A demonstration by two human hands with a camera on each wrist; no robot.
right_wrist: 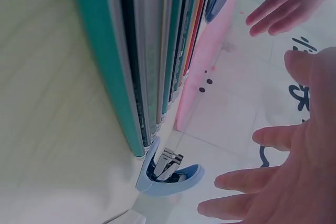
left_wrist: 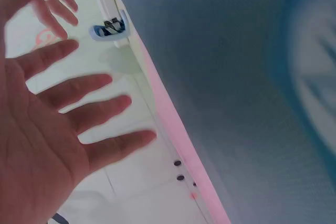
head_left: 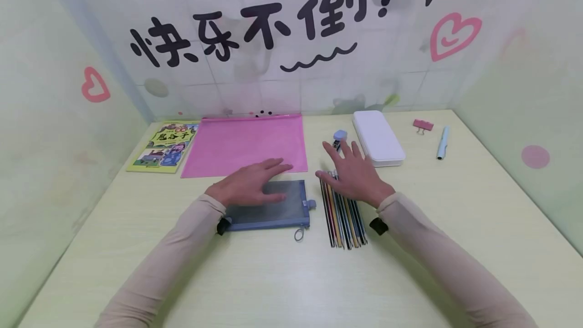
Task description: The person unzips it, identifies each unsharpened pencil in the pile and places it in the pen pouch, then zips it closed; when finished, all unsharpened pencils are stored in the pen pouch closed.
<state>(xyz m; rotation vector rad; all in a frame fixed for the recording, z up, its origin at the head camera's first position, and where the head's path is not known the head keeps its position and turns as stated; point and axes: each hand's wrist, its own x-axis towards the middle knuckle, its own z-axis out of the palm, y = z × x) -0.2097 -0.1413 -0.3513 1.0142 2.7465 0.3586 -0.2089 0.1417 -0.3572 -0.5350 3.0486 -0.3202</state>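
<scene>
My left hand (head_left: 249, 183) hovers above a blue mesh zip pouch (head_left: 273, 216), fingers spread and nothing in its grasp. The pouch lies flat, with a zip along its near edge and a small ring at the right corner. Over the far ends of a bundle of several pencils (head_left: 342, 216) is my right hand (head_left: 357, 173), its fingers also spread and holding nothing. The pencils lie side by side, tips toward me. Just beyond the right hand sits a small light-blue thing with a metal mechanism (right_wrist: 170, 174), perhaps a mini stapler.
Behind the pouch lies a pink zip folder (head_left: 250, 146), with an illustrated book (head_left: 164, 148) to its left. A white case (head_left: 378, 138) stands back right. Farther right are a pink binder clip (head_left: 423, 125) and a light-blue pen (head_left: 443, 142). Printed curtains enclose the table.
</scene>
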